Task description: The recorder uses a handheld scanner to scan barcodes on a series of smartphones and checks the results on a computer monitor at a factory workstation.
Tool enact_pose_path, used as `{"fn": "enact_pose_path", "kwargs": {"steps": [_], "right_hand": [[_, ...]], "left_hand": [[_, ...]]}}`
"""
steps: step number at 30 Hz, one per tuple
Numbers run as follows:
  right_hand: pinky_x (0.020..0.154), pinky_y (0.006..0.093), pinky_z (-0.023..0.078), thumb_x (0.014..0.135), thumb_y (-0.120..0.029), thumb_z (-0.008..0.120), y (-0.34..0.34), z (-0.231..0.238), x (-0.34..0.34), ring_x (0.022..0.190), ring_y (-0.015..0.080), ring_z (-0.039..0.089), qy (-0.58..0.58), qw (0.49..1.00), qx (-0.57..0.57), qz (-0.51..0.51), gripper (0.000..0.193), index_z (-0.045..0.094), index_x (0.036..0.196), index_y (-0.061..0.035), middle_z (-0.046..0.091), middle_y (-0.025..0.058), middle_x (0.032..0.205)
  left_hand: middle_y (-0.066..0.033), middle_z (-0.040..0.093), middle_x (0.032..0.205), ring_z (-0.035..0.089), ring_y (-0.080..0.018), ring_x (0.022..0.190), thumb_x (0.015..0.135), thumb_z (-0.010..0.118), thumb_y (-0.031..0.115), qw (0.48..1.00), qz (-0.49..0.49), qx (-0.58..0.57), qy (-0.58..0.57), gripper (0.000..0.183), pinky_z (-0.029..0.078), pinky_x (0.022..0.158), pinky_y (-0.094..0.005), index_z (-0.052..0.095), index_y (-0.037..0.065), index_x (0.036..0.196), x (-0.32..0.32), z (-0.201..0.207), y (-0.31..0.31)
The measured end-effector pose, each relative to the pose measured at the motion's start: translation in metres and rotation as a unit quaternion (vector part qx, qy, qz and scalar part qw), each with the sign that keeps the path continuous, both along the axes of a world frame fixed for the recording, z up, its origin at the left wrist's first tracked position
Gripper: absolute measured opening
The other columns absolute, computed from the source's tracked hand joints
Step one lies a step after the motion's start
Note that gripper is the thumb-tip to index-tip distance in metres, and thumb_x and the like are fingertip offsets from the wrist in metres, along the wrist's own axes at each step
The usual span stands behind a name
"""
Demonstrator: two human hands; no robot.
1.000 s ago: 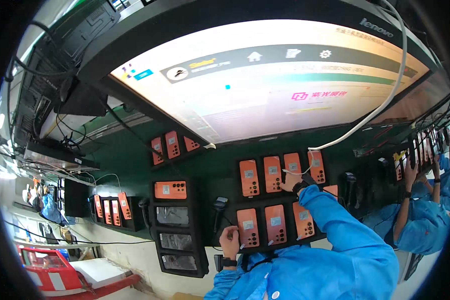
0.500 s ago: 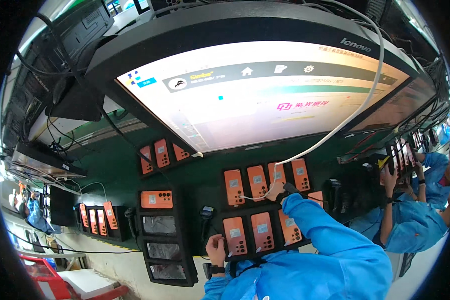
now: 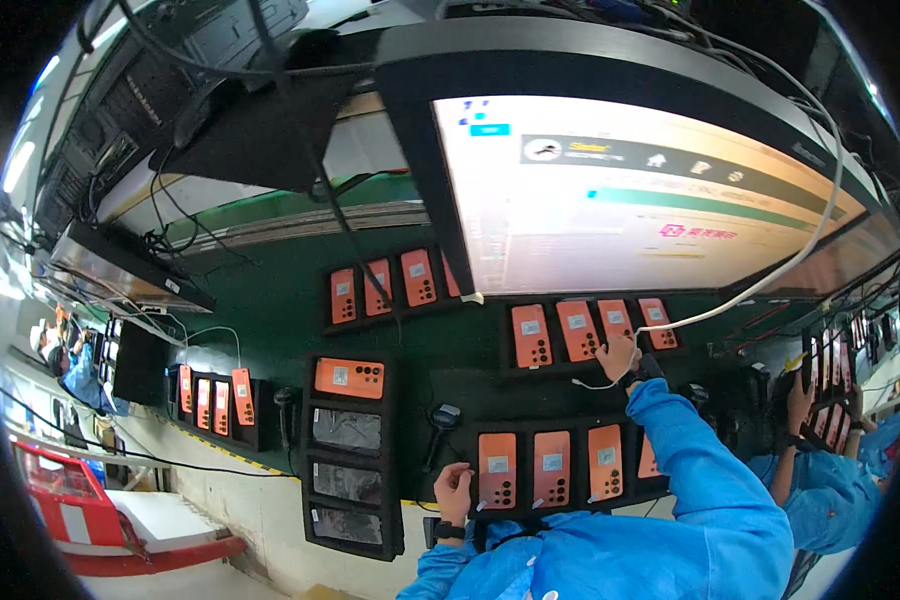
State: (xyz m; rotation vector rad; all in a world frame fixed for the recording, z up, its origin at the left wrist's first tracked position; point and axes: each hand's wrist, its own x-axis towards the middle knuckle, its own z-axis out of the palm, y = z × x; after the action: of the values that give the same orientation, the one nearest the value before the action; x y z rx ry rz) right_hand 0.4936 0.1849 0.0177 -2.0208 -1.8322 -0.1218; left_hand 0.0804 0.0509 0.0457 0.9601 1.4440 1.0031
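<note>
My right hand point(image 3: 618, 357) is over the lower edge of an orange phone point(image 3: 616, 318) in the far black tray, its fingers curled. A white cable point(image 3: 748, 296) comes down past the monitor to this hand and seems held there. Its loose plug end point(image 3: 579, 382) hangs left of the hand, apart from the phones. My left hand point(image 3: 453, 491) is loosely closed, nothing visible in it. Beside it, in the near black tray point(image 3: 515, 513), stands an orange phone point(image 3: 497, 470) with several others, camera sides up. A handheld scanner point(image 3: 443, 425) lies just beyond the left hand.
A large monitor point(image 3: 610, 170) stands behind the trays. To the left, a black tray point(image 3: 395, 455) holds an orange phone point(image 3: 348, 377) and several dark flat items. More phone trays are at the back and far left. At right, a co-worker's blue sleeve point(image 3: 820, 495) shows.
The view has turned left, so the scene shifts right. The cable's plug end has come away from the far tray's first phone and hangs nearer my right hand. Both hands look much the same.
</note>
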Motion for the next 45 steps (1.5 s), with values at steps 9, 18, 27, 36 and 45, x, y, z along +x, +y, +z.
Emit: {"fn": "enact_pose_path", "kwargs": {"steps": [9,18,27,36,45], "right_hand": [[0.059,0.0477,0.048,0.083,-0.030,0.056,0.013,-0.015,-0.008,0.067,0.0348,0.059,-0.056,0.974,-0.190,-0.112,0.025,0.060,0.082,-0.0047,0.060,0.0162,0.072],[0.085,0.0564,0.042,0.087,-0.033,0.058,0.001,-0.046,-0.046,0.116,0.0379,0.045,0.385,0.760,-0.127,-0.507,0.042,0.054,0.121,-0.0082,0.048,0.0163,0.126],[0.090,0.0548,0.037,0.084,-0.042,0.062,-0.008,-0.068,0.016,0.120,0.0341,0.040,0.803,0.383,0.047,-0.454,0.043,0.057,0.111,-0.0081,0.050,0.0123,0.119],[0.066,0.0386,0.044,0.085,-0.044,0.060,0.032,-0.054,0.011,0.078,0.0216,0.054,0.852,0.355,0.227,-0.313,0.044,0.055,0.103,-0.0041,0.059,0.0096,0.087],[0.097,0.0454,0.038,0.090,-0.026,0.043,0.174,-0.067,-0.143,0.115,0.0339,0.048,0.109,0.989,-0.085,0.049,0.037,0.048,0.125,-0.0148,0.054,0.0153,0.123]], "left_hand": [[-0.0068,0.066,0.085,0.063,-0.0124,0.080,0.085,0.056,0.000,0.999,0.010,-0.011,-0.038,0.013,0.048,0.073,-0.0229,0.061,-0.001,0.097,-0.004,-0.006,-0.002],[-0.0068,0.066,0.084,0.062,-0.0116,0.079,0.085,0.057,0.001,0.997,-0.003,-0.056,-0.044,0.015,0.047,0.070,-0.0223,0.061,0.000,0.098,-0.007,-0.008,0.002],[-0.0059,0.067,0.084,0.059,-0.0097,0.073,0.085,0.057,0.001,0.998,-0.001,-0.052,-0.038,0.015,0.044,0.063,-0.0216,0.062,0.001,0.098,-0.008,-0.011,0.001],[-0.0061,0.067,0.083,0.059,-0.0091,0.072,0.084,0.057,0.001,0.992,0.026,-0.085,-0.090,0.015,0.045,0.063,-0.0214,0.062,0.000,0.098,-0.009,-0.012,0.002],[-0.0080,0.067,0.085,0.061,-0.0117,0.073,0.085,0.058,0.002,0.990,0.081,-0.102,-0.058,0.015,0.048,0.065,-0.0227,0.062,0.000,0.099,-0.020,-0.016,-0.018]]}}
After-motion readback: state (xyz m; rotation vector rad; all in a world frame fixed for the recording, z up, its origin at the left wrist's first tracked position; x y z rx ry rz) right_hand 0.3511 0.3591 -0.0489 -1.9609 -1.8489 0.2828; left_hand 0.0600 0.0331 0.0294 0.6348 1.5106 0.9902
